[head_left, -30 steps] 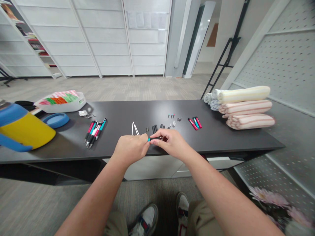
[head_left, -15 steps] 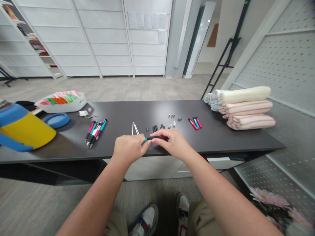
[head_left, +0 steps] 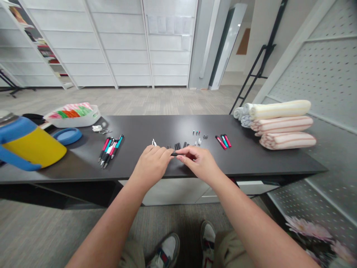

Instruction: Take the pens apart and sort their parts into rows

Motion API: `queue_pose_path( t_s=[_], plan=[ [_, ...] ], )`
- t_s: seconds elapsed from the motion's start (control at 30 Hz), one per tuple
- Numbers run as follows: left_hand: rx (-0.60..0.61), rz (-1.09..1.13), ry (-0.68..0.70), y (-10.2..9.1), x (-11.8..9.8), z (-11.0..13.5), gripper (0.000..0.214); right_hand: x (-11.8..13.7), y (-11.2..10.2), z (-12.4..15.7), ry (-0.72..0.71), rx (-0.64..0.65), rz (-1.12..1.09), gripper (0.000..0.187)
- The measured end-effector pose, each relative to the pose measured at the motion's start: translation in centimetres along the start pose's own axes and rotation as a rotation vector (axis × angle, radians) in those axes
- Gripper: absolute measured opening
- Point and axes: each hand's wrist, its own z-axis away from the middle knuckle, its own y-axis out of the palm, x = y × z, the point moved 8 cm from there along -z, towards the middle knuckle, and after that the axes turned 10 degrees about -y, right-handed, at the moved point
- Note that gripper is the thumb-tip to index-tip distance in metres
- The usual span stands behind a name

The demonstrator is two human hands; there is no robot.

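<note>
Both hands meet over the front part of the dark table, closed on one pen point(head_left: 174, 154). My left hand point(head_left: 153, 163) wraps its left end, hiding the teal part. My right hand point(head_left: 196, 159) pinches its black section between thumb and fingers. Just beyond the hands lie several black grips point(head_left: 177, 146), partly covered white ink refills point(head_left: 154, 142), small clear tips point(head_left: 199, 142), springs point(head_left: 205, 137) and small coloured plugs point(head_left: 196, 133). To the right rest red and teal pen barrels point(head_left: 223, 142). A group of pens point(head_left: 110, 150) lies left of my hands.
On the table's point(head_left: 145, 126) left stand a yellow and blue bottle point(head_left: 33, 143), a blue lid point(head_left: 67, 136) and a white basket point(head_left: 92, 116) of colourful packets. Rolled towels point(head_left: 286, 124) are stacked at the right end. White drawers point(head_left: 178, 191) sit below the front edge.
My left hand has turned and closed further over the pen, covering its teal part. My right hand keeps its pinch. The view has shifted slightly.
</note>
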Motion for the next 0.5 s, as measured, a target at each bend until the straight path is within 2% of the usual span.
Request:
queue_pose_path(
  t_s=[0.07, 0.17, 0.37, 0.43, 0.5],
  plan=[
    [0.034, -0.003, -0.009, 0.3, 0.0, 0.0, 0.030, 0.3, 0.1, -0.1, -0.018, 0.008, 0.024, 0.017],
    [0.108, -0.038, -0.096, 1.0, 0.5, 0.1, 0.031, 0.7, 0.1, -0.1, -0.035, 0.014, 0.029, 0.016],
    [0.130, -0.076, -0.209, 1.2, 1.2, 0.6, 0.052, 1.3, 0.0, 0.0, -0.068, 0.018, 0.008, 0.014],
    [0.132, -0.076, -0.279, 1.1, 1.8, 0.7, 0.057, 1.1, -0.5, 0.2, -0.055, -0.036, -0.015, 0.015],
    [0.140, -0.067, -0.360, 1.0, 2.4, 0.7, 0.061, 0.4, -1.5, 0.6, -0.008, -0.155, -0.055, 0.018]
  ],
)
